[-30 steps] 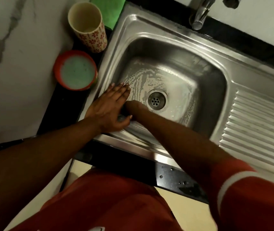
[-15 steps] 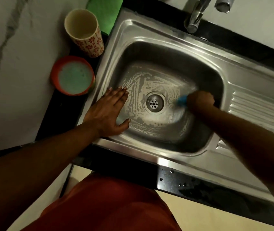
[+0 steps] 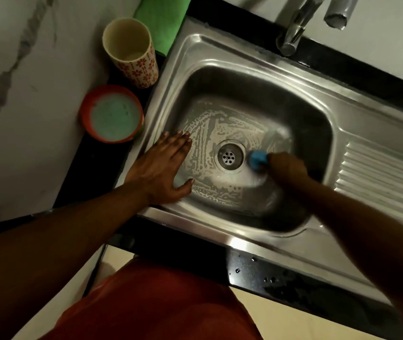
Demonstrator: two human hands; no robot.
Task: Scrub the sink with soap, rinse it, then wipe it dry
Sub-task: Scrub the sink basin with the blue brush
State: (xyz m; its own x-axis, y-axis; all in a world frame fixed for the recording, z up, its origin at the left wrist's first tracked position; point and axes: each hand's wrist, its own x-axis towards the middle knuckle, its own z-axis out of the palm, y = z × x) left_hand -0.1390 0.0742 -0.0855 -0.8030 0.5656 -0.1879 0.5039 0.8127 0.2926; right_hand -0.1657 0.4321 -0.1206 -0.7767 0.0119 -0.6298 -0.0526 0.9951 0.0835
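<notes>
Steel sink (image 3: 222,233) set in the black bench (image 3: 257,268); soap film (image 3: 203,133) covers the basin floor around the drain (image 3: 229,157). Right grip (image 3: 286,168) is curled round a blue scrubber (image 3: 257,161), which is pressed to the basin floor just right of the drain. Left grip (image 3: 163,168) lies flat, fingers straight, on the sink's left edge, holding nothing. On the bench left of the sink: red bowl (image 3: 86,111) of pale green liquid, patterned cup (image 3: 141,69), green cloth (image 3: 163,18)

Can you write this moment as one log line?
phase: soap scrub | right hand: grips blue scrubber beside drain | left hand: flat on sink rim
</notes>
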